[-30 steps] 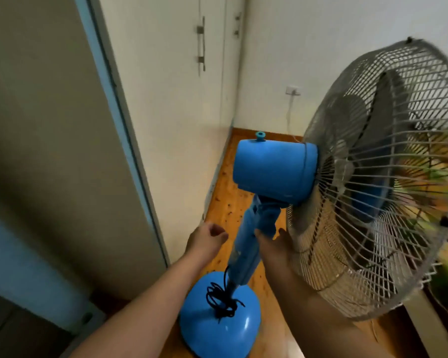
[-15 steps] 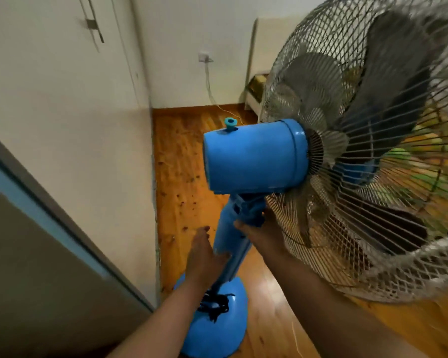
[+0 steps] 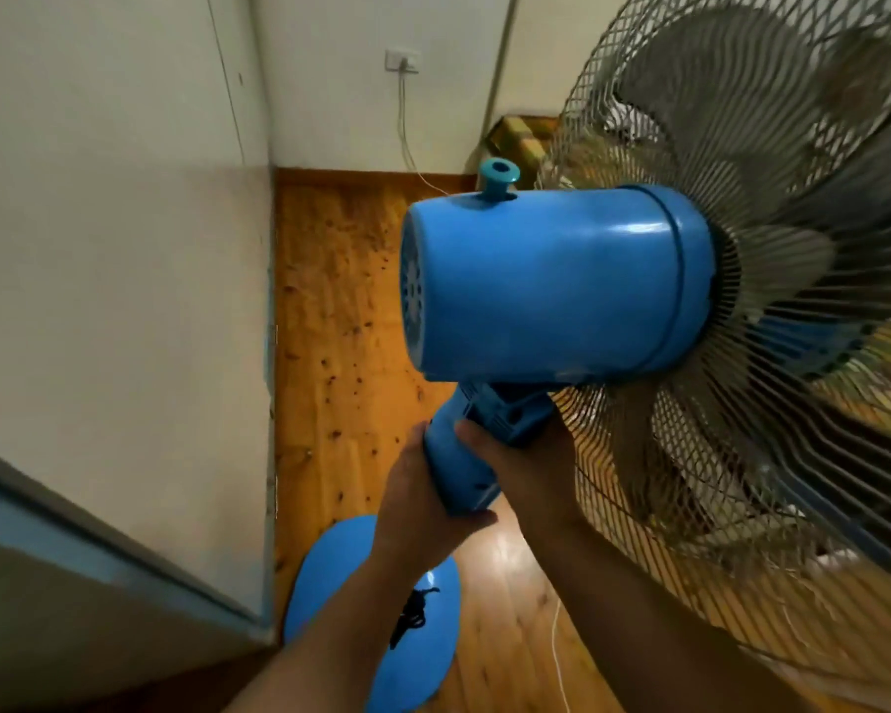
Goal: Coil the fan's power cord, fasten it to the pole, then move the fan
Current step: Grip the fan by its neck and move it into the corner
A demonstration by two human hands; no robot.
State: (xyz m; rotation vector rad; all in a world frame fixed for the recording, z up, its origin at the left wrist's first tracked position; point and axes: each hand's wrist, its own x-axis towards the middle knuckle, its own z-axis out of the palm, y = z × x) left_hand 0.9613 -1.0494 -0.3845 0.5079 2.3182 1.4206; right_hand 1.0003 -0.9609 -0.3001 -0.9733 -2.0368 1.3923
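While a pale wall (image 3: 114,301) runs close on the left, the left hand (image 3: 423,512) wraps its fingers around the blue pole (image 3: 459,470), and the right hand (image 3: 525,455) clasps it just above — under the motor (image 3: 551,285). The cord (image 3: 412,614) sits bundled by the base (image 3: 330,573). Risk: the top-heavy cage (image 3: 772,321) could tip the fan or clip the wall.

Cream walls (image 3: 99,249) fill left and top; wood floor (image 3: 340,352) at centre; wall socket (image 3: 401,60) at top centre, white cable (image 3: 407,141) hanging.
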